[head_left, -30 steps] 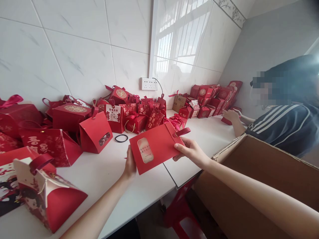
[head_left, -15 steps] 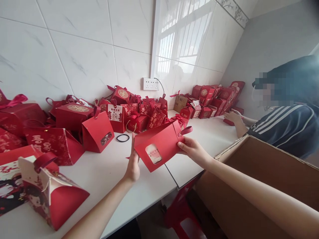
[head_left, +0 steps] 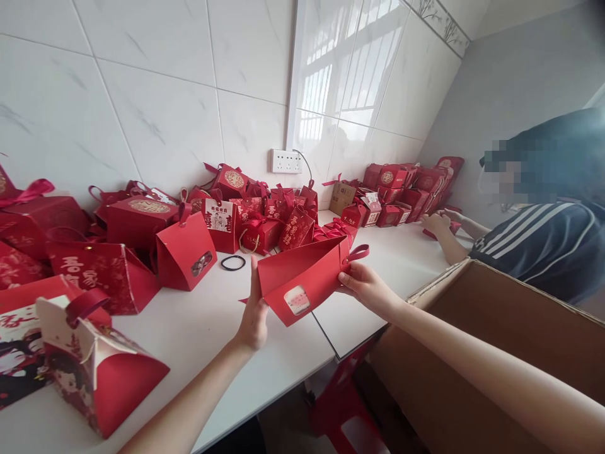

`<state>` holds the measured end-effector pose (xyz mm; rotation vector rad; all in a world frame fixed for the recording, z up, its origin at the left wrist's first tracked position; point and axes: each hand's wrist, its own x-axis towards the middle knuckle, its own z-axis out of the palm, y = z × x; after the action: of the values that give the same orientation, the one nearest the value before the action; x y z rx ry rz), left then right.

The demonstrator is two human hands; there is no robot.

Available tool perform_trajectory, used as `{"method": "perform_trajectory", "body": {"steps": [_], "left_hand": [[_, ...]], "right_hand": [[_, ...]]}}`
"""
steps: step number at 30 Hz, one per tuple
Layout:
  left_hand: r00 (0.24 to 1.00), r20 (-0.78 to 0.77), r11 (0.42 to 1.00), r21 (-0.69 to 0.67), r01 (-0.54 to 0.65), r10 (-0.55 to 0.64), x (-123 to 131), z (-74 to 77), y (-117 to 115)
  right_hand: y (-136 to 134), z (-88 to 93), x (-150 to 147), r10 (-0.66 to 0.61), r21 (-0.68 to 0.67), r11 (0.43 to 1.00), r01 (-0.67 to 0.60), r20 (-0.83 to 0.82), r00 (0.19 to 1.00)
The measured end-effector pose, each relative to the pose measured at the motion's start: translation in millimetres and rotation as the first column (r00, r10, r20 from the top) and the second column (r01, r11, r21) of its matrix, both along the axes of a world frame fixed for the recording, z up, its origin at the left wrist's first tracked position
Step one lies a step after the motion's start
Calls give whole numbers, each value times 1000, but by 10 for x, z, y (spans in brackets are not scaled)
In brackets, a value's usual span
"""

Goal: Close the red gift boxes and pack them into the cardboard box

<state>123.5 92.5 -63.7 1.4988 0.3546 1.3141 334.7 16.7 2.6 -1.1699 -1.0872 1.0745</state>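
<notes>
A red gift box [head_left: 309,277] with a small window and a ribbon loop is held in the air above the white table, tilted. Through its window something pale with pink print shows. My left hand [head_left: 255,315] grips the box at its left end, the fingers partly hidden behind it. At the other end, near the ribbon loop [head_left: 358,253], my right hand [head_left: 362,284] pinches the card with thumb and fingers. A black ring-shaped band [head_left: 233,263] lies on the table just left of the box.
Many red gift boxes [head_left: 142,217] crowd the table along the tiled wall. A cartoon-printed box [head_left: 75,372] stands at the near left. On the right are a large open carton [head_left: 510,302], a red stool [head_left: 345,410] and a co-worker [head_left: 543,233] handling a red box.
The red box has tipped, so more of its upper side shows and its window looks shorter. Both my hands keep hold of it. The co-worker's hands have shifted slightly with a red box.
</notes>
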Motion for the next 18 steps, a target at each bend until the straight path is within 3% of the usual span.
{"method": "perform_trajectory", "body": {"steps": [10,18], "left_hand": [[1000,-16,1000,-7,-13,13,-13,0,7],[1000,8,996,-91,-16,17,-16,-52,28]], "right_hand": [[9,-18,8,9,20,1000,-9,25,1000],[-9,-8,12,-16,45,999,9,158,987]]}}
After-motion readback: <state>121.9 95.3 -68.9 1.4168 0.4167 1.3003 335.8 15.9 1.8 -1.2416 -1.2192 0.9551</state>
